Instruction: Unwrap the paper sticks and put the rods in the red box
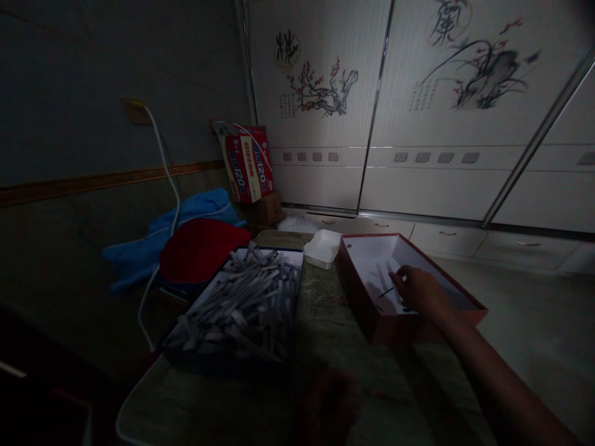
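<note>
My right hand [416, 290] reaches into an open reddish-brown box [357, 310] with a pale inside. Its thumb and fingers are pinched at a thin whitish strip [389, 267]. A few more pale strips and small dark thin pieces lie on the box floor near my fingertips. At the bottom of the view my left hand [332, 399] is low over the table, in deep shadow, its fingers seemingly curled; whether it holds anything is too dark to see. Left of it stands a dark-rimmed box heaped with thin greyish-white strips [251, 297].
A small white tray [323, 248] sits between the two boxes on the marbled table [320, 322]. Red cloth [204, 248] and blue fabric [199, 207] lie at the left, beside a white cable [162, 148]. Red printed cartons [248, 164] stand before white cabinet doors [316, 179].
</note>
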### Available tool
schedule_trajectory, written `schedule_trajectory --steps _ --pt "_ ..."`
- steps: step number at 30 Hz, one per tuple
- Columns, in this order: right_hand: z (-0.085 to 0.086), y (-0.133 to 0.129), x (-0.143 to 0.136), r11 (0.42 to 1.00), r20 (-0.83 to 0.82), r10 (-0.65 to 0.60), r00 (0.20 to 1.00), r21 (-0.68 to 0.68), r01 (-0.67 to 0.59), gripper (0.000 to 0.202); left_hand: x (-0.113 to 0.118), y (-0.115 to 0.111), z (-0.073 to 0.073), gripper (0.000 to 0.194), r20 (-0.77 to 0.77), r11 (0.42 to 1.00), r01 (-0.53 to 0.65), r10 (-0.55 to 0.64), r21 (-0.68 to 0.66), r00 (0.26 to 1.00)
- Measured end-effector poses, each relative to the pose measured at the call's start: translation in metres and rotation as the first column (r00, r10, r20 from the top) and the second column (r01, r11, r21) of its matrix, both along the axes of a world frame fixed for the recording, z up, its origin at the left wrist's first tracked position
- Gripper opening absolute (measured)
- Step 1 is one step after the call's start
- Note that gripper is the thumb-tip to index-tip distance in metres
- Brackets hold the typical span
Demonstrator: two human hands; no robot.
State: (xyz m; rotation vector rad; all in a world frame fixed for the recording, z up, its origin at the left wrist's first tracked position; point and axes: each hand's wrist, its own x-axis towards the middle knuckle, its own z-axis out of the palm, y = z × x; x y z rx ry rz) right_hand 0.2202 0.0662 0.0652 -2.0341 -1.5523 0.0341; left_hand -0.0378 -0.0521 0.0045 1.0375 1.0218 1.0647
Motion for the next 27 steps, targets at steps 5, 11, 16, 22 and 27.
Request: schedule_trajectory --steps 5,11,16,22,27 --pt "-0.004 -0.024 0.004 0.998 -0.014 -0.018 1.0 0.066 0.019 0.026 -0.047 0.013 0.046 0.025 -0.407 0.942 -0.037 0.179 0.334 0.896" --pt "-0.011 -0.088 -0.03 0.938 -0.133 -0.09 0.987 0.323 0.129 0.032 -0.112 0.081 0.081 0.03 -0.773 0.716 0.31 0.516 0.626 0.368" --pt "-0.05 -0.12 -0.07 0.959 -0.332 0.062 0.941 0.281 0.036 0.031 -0.12 0.116 0.066 0.038 -0.903 0.776 0.491 0.426 0.397 0.057" --pt "-0.074 -0.13 -0.11 0.979 -0.619 0.115 0.777 0.202 0.016 0.03 -0.121 0.118 0.066 0.028 -0.844 0.755 0.377 0.464 0.536 0.269" --pt "-0.078 -0.128 -0.13 0.995 -0.819 0.056 0.571 0.092 0.034 0.036 -0.108 0.08 0.102 0.022 -0.511 0.719 -0.063 0.55 0.692 0.66"
